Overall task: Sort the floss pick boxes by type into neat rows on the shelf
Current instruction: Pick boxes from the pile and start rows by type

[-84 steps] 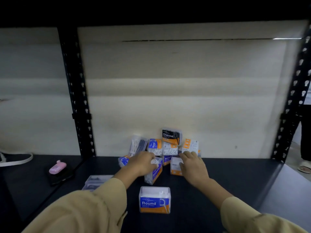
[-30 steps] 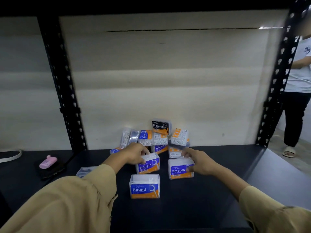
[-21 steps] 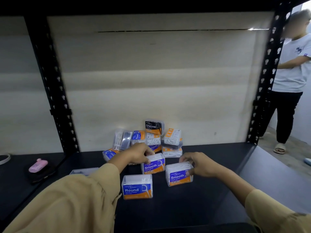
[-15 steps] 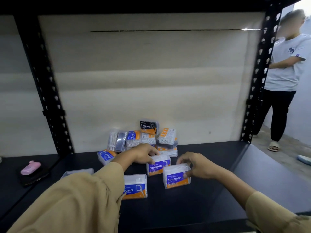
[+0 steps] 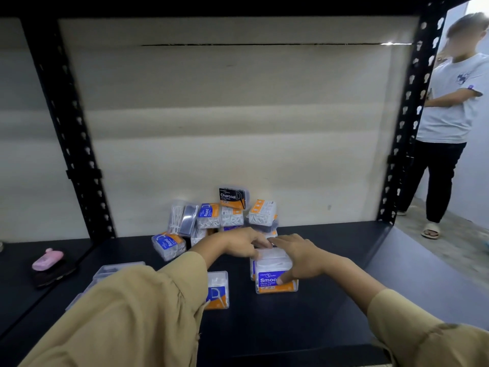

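On the black shelf [image 5: 291, 327], my right hand [image 5: 299, 258] grips the front Smooth box [image 5: 275, 283], thumb on its label; my left hand [image 5: 238, 245] touches the box behind [image 5: 252, 267], grip unclear.

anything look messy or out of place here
The pile of boxes at the back is jumbled: a Charcoal box perched on top, a Round box lying tilted at its front left. A pink item sits on the left shelf section.
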Tool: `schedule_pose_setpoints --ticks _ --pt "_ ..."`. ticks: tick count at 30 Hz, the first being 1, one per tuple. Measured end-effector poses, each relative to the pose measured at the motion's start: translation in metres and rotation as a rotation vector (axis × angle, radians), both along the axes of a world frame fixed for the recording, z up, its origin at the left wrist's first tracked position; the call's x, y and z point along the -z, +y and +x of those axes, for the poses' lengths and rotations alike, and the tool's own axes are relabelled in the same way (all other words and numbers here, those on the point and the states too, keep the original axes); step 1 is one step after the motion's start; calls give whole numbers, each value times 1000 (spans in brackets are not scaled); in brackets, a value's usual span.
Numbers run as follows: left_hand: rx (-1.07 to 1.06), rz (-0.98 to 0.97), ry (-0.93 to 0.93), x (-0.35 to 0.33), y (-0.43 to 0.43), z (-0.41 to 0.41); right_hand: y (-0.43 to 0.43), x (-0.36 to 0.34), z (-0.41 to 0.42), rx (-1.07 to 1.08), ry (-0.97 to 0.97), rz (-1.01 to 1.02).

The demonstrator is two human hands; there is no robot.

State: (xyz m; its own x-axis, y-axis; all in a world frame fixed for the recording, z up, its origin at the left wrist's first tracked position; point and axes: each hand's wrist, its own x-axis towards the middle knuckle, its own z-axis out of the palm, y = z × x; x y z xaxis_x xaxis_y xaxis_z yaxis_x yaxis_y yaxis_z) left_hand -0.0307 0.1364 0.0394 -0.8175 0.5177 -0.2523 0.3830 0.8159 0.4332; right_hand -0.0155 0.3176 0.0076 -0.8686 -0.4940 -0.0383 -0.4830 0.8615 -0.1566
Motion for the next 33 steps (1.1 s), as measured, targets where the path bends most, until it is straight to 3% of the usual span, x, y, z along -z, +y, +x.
schedule_pose_setpoints --ticks 6,14,33 --pt "-52 9 -21 -5 -32 15 -6 -5 -3 -9 -142 -48" --pt "-83 -134 -120 -1 -72 39 -6 -8 5 1 -169 -72" --pt "-104 -192 -63 6 -94 62 -4 -8 42 -74 -194 -128"
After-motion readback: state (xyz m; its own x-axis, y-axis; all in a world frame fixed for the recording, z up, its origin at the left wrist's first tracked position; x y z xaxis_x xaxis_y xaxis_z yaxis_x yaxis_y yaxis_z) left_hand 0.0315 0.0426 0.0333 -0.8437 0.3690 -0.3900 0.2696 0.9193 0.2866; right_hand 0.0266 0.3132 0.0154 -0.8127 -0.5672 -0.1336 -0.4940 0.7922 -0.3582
